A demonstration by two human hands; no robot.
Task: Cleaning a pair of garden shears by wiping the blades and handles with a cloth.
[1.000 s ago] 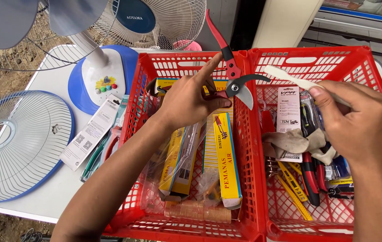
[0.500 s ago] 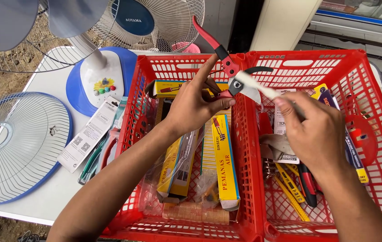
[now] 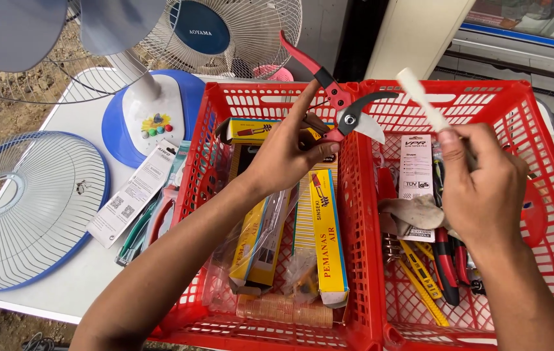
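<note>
Fingers, left hand (image 3: 290,156) — grip red pruning shears (image 3: 337,107) | right hand (image 3: 485,185) — white stick (image 3: 423,101)

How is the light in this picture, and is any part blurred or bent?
Head view: soft, even daylight, no hard shadows or glare. The shears in the left hand look sharp; the white stick in the right hand is slightly soft. The red baskets curve at the edges.

Glossy red-plastic-handled pruning shears (image 3: 339,107) with bare metal blade; red plastic crates (image 3: 361,214).
</note>
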